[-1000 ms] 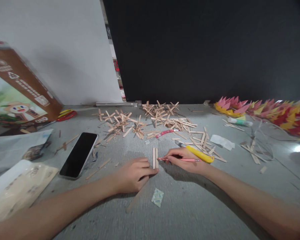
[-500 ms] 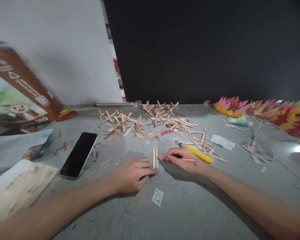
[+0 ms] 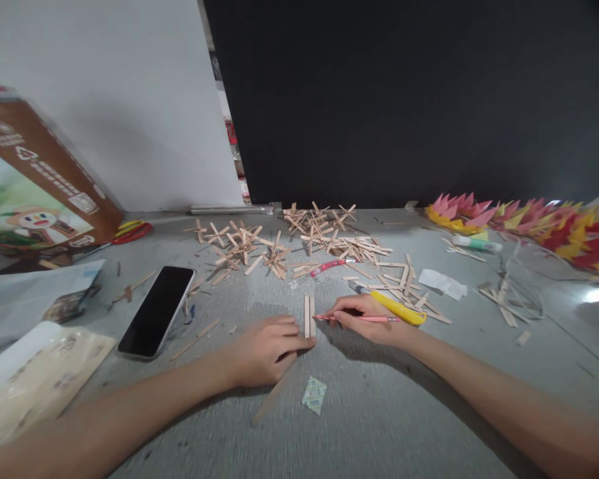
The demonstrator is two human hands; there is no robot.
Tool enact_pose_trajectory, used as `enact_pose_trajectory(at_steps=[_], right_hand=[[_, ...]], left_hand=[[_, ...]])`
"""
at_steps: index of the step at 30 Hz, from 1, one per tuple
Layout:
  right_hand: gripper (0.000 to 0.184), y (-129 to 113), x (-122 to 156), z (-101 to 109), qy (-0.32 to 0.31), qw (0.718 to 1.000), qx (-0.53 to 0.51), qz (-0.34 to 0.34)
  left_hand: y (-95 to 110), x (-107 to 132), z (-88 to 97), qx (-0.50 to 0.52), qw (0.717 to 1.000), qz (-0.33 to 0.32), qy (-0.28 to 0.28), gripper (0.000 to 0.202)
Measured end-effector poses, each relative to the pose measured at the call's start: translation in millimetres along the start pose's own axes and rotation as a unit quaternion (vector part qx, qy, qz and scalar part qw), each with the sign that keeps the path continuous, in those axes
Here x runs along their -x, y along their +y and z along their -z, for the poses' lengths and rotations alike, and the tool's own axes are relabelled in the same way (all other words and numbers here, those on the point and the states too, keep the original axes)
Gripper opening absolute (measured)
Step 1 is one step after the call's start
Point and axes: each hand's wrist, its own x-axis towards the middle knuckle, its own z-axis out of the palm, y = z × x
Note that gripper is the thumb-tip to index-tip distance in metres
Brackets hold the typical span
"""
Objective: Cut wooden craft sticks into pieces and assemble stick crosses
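Observation:
Two short wooden craft sticks (image 3: 307, 314) lie side by side, pointing away from me, at the middle of the table. My left hand (image 3: 269, 349) rests beside them with curled fingers, one digit pressing their near ends down. My right hand (image 3: 359, 314) is closed around a pink pencil (image 3: 379, 319), its tip at the right edge of the sticks. Under my left hand, another wooden stick (image 3: 269, 404) sticks out toward me. A yellow utility knife (image 3: 398, 308) lies just behind my right hand, partly hidden by it.
Crossed craft sticks (image 3: 239, 243) are heaped at the back. A phone (image 3: 157, 311), plastic packet (image 3: 47, 376), scissors (image 3: 132, 232) and brown carton (image 3: 44, 179) are at left. Folded-paper pieces (image 3: 569, 229), a glue stick (image 3: 476, 243) and cable are at right. A small sachet (image 3: 314, 395) lies in front.
The view has shifted very slightly. Both hands, the pencil and the two sticks stay practically where they were.

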Motion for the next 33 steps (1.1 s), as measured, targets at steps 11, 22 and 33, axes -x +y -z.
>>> enact_pose_trajectory(at_steps=[11, 22, 33], right_hand=[[0.033, 0.9, -0.8, -1.5, 0.008, 1.000, -0.001, -0.003], [0.032, -1.7, -1.6, -0.9, 0.003, 1.000, -0.011, -0.012], [0.034, -4.0, -1.5, -0.3, -0.002, 1.000, -0.013, -0.016]], left_hand=[[-1.2, 1.3, -1.2, -0.002, 1.000, 0.003, -0.008, 0.035], [-2.0, 2.1, -2.7, 0.004, 1.000, 0.007, -0.002, 0.035], [-0.5, 0.0, 0.9, 0.000, 1.000, 0.004, -0.013, 0.037]])
